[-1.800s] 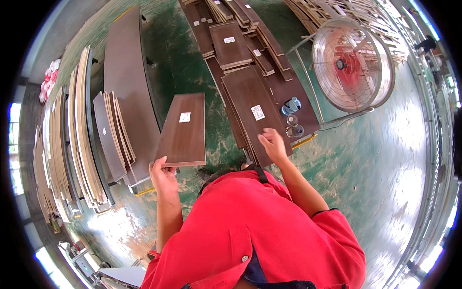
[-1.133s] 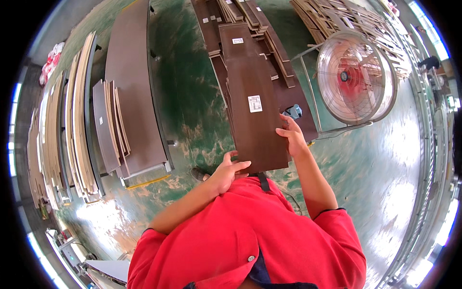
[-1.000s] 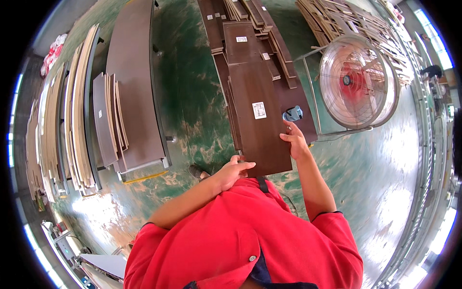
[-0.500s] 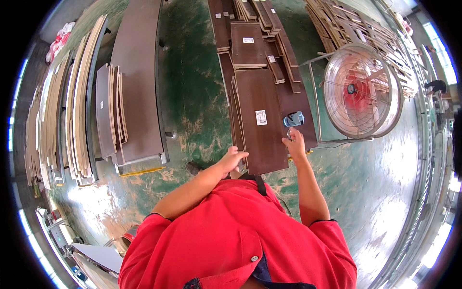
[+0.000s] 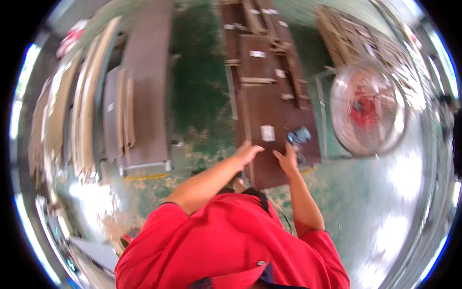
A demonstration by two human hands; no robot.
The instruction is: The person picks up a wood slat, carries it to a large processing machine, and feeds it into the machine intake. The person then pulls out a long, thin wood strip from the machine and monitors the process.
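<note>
A brown panel (image 5: 262,166) with a white label lies on top of a stack, its near end toward me. At its left long edge, my left hand (image 5: 246,154) has its thumb stretched inward over the panel and its fingers apart. Opposite, on the right edge, rests my right hand (image 5: 288,160), also open, its thumb pointing in over the surface. Just beyond the right hand's fingertips sits a small blue object (image 5: 299,136), too blurred to name. Something small beside that hand cannot be made out.
More brown panels and strips (image 5: 257,50) lie farther along the workbench. A large round fan (image 5: 368,110) with a red centre stands to the right, with a pile of wooden strips (image 5: 365,36) behind it. On the left are a long brown table (image 5: 147,96) and stacked boards (image 5: 89,106).
My view has shifted and blurred. Both hands have moved in over the panel, the left one farther onto it. The right hand's fingers have straightened and its thumb now lies over the panel.
</note>
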